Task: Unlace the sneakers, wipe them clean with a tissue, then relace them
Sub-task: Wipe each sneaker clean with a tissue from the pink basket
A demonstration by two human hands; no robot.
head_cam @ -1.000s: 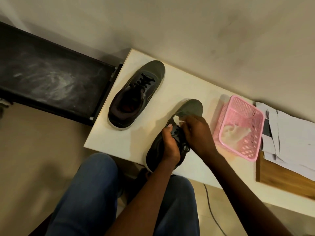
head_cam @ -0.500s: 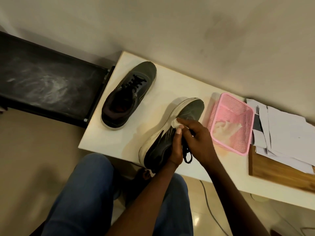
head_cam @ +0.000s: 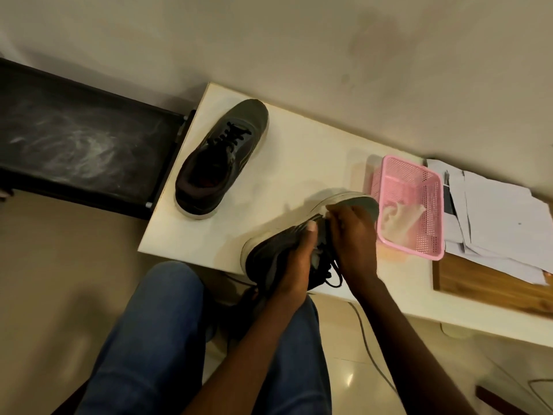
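Since 1.0 s ago the near sneaker (head_cam: 287,247) is rolled onto its side at the table's (head_cam: 299,163) front edge, gripped by the left hand (head_cam: 294,265), while a tissue (head_cam: 327,209) is pinched against the upper by the right hand (head_cam: 353,235). Heel overhang risks a drop if grip slackens; dangling lace may snag. Open room is left between the 2 sneakers; the pink basket (head_cam: 431,232) crowds the right.

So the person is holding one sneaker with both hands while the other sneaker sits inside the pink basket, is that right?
Not quite. In the head view the other sneaker sits on the white table, well apart from the pink basket. Both hands, left hand and right hand, do hold the near sneaker.
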